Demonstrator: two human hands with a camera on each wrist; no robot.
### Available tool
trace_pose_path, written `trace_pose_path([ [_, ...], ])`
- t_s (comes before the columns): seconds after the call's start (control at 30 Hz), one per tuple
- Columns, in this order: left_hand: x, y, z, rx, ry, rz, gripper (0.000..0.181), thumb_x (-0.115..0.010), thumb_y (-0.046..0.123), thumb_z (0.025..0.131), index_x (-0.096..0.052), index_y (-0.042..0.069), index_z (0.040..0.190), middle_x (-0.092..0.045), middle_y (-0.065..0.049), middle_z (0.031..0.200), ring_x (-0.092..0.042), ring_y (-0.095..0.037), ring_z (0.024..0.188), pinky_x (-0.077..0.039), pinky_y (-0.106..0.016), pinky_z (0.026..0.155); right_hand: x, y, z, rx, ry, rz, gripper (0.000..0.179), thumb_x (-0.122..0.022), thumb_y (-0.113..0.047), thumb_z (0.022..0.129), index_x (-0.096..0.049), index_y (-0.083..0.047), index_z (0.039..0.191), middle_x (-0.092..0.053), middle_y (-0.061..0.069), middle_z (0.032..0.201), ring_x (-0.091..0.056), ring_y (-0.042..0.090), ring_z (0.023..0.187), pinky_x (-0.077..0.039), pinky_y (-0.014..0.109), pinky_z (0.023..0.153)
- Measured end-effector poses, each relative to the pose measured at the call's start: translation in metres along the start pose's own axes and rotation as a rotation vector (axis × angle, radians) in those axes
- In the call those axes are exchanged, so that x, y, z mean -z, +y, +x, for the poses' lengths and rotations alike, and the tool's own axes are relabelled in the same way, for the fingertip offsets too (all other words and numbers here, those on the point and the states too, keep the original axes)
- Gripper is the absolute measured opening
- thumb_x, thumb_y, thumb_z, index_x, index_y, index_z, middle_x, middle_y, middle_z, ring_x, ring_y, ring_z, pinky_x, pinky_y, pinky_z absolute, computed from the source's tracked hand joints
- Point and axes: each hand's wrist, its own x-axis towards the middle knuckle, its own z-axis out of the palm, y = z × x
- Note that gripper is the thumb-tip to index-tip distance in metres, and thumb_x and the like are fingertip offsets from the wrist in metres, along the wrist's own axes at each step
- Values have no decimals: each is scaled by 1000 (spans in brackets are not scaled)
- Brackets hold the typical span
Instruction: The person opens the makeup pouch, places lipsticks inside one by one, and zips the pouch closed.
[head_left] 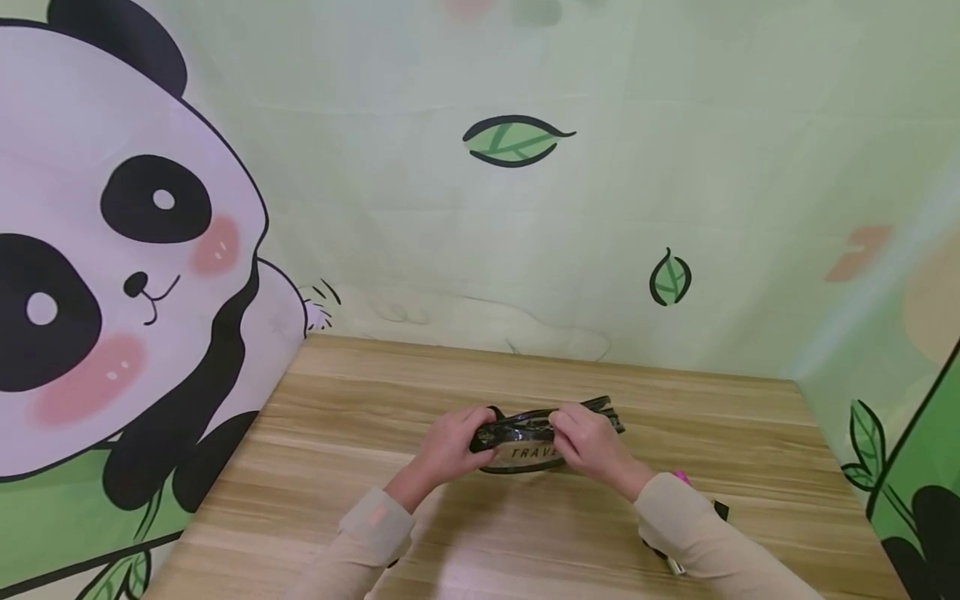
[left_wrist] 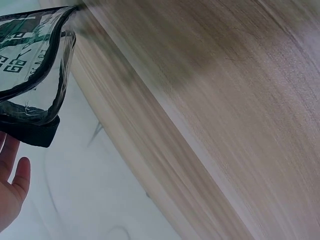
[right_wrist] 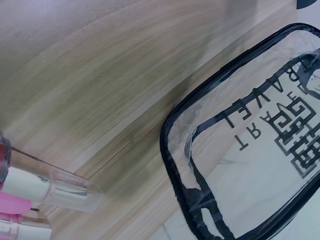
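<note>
A clear pouch with black trim [head_left: 517, 460] is held up over the wooden table, its side printed with TRAVEL lettering. My left hand [head_left: 453, 440] grips its left end, thumb on the near side. My right hand [head_left: 588, 437] pinches the black top edge toward the right end. In the left wrist view, the see-through side of the pouch [left_wrist: 22, 60] and a black tab [left_wrist: 35, 132] show above some fingers. The right wrist view has the pouch [right_wrist: 225, 165] from its other side, the lettering reversed and the table's edge visible through it.
By my right sleeve, partly hidden, lie small items, including a pink one [head_left: 681, 476] and a black one [head_left: 722, 509]. The right wrist view shows a clear-capped tube [right_wrist: 75, 192] and pink-and-silver pieces beside it. A panda-print cloth [head_left: 405, 208] stands behind the wooden table [head_left: 360, 400].
</note>
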Motion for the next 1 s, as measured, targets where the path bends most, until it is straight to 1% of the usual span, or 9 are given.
trace_pose_path([
  [0.1, 0, 0, 0, 9, -7, 2, 37, -68, 33, 70, -53, 18, 101, -64, 3, 93, -59, -12, 80, -48, -31, 71, 0, 2, -2, 1, -7, 1, 30, -30, -18, 89, -55, -5, 79, -53, 2, 72, -52, 13, 64, -46, 26, 55],
  [0.27, 0, -2, -1, 1, 8, 11, 37, -68, 33, 70, -54, 17, 100, -64, 3, 93, -60, -13, 80, -48, -32, 70, 0, 4, -4, -2, -18, -1, 22, -35, -14, 85, -54, -6, 78, -52, 1, 71, -50, 12, 62, -46, 25, 54],
  [0.37, -1, -3, -3, -1, 16, 14, 37, -69, 32, 69, -54, 17, 100, -64, 2, 93, -60, -14, 79, -48, -32, 70, 0, 7, -9, -13, -26, -14, 21, -35, -13, 84, -54, -7, 78, -51, 0, 68, -49, 11, 61, -44, 23, 52],
  [0.47, -1, -4, -4, -6, 30, 7, 37, -70, 30, 69, -54, 16, 99, -64, 2, 92, -61, -15, 78, -49, -32, 69, 1, 9, -13, -22, -33, -30, 22, -34, -13, 85, -55, -8, 78, -50, -1, 67, -48, 11, 60, -42, 23, 51],
  [0.57, -1, -4, -5, 1, 30, -3, 37, -70, 29, 69, -54, 16, 100, -64, 2, 92, -61, -15, 77, -49, -32, 67, 1, 10, -16, -32, -40, -43, 22, -34, -13, 85, -55, -9, 78, -50, -2, 67, -49, 11, 61, -42, 24, 50],
  [0.77, -1, -6, -5, 32, -1, -17, 38, -69, 30, 71, -53, 17, 103, -64, 2, 95, -61, -16, 79, -49, -32, 69, 0, 12, -19, -39, -48, -71, 28, -31, -17, 89, -56, -9, 80, -53, -1, 70, -52, 13, 63, -44, 26, 52],
  [1.0, -3, -9, -6, 55, -16, -20, 39, -69, 30, 71, -53, 17, 103, -64, 2, 96, -61, -15, 82, -49, -31, 72, 0, 13, -22, -46, -29, -112, 36, -26, -21, 92, -57, -8, 81, -53, 0, 69, -50, 13, 60, -43, 26, 51],
])
